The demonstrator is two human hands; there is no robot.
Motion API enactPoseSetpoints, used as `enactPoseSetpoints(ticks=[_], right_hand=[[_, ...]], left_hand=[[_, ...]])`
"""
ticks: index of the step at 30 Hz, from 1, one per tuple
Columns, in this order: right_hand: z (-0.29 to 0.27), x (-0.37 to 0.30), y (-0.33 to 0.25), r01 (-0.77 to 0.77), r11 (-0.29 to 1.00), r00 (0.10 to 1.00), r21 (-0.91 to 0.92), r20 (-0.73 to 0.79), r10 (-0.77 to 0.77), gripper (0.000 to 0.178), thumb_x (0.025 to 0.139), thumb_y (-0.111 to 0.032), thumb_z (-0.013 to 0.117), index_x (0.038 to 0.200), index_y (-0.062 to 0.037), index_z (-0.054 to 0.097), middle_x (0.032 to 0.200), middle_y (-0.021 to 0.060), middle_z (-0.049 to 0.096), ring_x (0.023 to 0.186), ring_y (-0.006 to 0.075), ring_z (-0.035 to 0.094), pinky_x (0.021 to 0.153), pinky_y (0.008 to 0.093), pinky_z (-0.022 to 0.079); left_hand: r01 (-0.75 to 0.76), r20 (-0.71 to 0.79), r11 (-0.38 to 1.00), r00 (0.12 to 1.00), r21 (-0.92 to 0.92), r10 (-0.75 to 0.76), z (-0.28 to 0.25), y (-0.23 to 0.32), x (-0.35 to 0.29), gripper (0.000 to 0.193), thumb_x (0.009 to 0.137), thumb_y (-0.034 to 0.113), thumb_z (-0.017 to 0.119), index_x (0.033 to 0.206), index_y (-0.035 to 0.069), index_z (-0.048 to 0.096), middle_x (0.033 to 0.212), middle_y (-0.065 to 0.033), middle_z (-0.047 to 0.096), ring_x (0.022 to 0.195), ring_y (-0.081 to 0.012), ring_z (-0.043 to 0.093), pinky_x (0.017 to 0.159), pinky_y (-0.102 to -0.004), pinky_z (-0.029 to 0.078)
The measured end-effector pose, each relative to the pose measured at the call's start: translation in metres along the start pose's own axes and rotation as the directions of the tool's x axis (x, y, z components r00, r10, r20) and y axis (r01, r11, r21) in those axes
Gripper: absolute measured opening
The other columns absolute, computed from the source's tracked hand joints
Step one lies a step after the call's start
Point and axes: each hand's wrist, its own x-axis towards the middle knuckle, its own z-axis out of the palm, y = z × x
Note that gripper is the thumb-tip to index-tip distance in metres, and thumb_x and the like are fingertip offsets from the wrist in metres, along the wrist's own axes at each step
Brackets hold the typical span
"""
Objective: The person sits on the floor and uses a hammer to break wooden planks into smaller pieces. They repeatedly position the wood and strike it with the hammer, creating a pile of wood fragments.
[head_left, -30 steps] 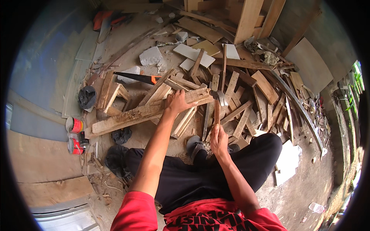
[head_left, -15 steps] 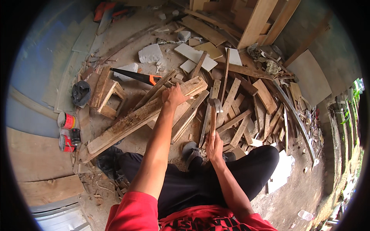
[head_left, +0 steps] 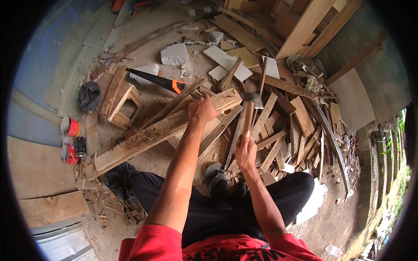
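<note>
My left hand (head_left: 202,109) grips a long, weathered wooden plank (head_left: 141,141) near its far right end, with its fingers curled over the far edge and partly hidden. The plank slants from the lower left up to the middle and seems to lie over other timber pieces. In my right hand (head_left: 247,152) is a hammer (head_left: 248,119), closed round its wooden handle. The metal hammer head is just right of the plank's far end, apart from it, over the scrap wood. What the far end of the plank rests on is hard to make out.
A handsaw (head_left: 152,79) with an orange-and-black handle lies beyond the plank. Scrap wood (head_left: 272,148) is heaped at the right. On the left are a small wooden frame (head_left: 122,104), a black bag (head_left: 89,96) and several cans (head_left: 72,126). White blocks (head_left: 175,54) lie farther back.
My right hand has tilted the hammer, bringing its head up and to the right. The left hand stays on the plank; the whole view has shifted slightly.
</note>
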Motion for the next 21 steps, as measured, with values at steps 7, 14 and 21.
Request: enactPoseSetpoints(ticks=[7,14,21], right_hand=[[0.009,0.026,0.008,0.541,0.797,0.840,0.269,-0.206,-0.501,0.058,0.098,-0.062,0.039,0.086,-0.0056,0.047,0.063,-0.0004,0.044,0.048,0.0082,0.039,0.041,0.0233,0.030],[0.000,-0.003,0.046,-0.071,0.913,0.989,0.401,-0.092,0.117,0.058,0.100,-0.062,0.032,0.076,-0.0107,0.042,0.054,-0.0049,0.034,0.042,0.0063,0.031,0.038,0.0257,0.023],[0.013,0.031,0.040,-0.117,0.984,0.993,0.134,0.035,0.113,0.053,0.102,-0.057,0.036,0.079,-0.0093,0.045,0.058,-0.0030,0.041,0.043,0.0073,0.036,0.038,0.0254,0.030]], left_hand=[[0.002,-0.061,1.000,0.998,0.014,-0.001,0.008,0.006,0.000,0.100,0.068,0.064,0.074,0.140,0.002,0.043,0.120,-0.0176,0.066,0.109,-0.0293,0.066,0.092,-0.0402,0.053],[-0.018,-0.115,0.999,0.993,-0.036,0.013,0.010,-0.004,0.003,0.097,0.065,0.066,0.075,0.129,-0.002,0.050,0.108,-0.0216,0.069,0.101,-0.0344,0.068,0.086,-0.0446,0.054],[0.004,-0.055,1.000,0.998,0.004,-0.004,-0.001,0.009,-0.001,0.095,0.068,0.064,0.074,0.133,0.000,0.049,0.112,-0.0191,0.069,0.103,-0.0311,0.068,0.086,-0.0424,0.054]])
